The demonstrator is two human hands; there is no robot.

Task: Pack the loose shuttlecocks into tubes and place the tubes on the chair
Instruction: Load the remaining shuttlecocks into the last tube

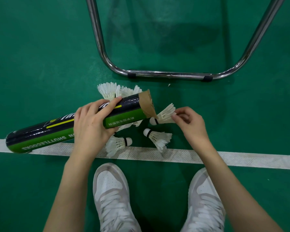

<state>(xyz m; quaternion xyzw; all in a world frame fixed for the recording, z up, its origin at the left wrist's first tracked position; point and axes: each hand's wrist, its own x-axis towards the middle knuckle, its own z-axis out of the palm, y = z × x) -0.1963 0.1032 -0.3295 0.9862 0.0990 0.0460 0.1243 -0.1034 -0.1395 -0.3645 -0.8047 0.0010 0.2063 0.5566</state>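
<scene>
White feathers of one shuttlecock (164,116) are pinched in the right hand (190,124), its cork pointing left at the brown cardboard mouth of the shuttlecock tube (77,123), just beside the rim. The left hand (92,123) wraps the tube's middle; its long axis runs from lower left up to the right, the open end toward the right hand. Readable print on the green band: "SHUTTLECOCKS", plus Chinese characters I cannot make out. Loose shuttlecocks (157,137) lie on the floor below, near the chair frame (167,75).
</scene>
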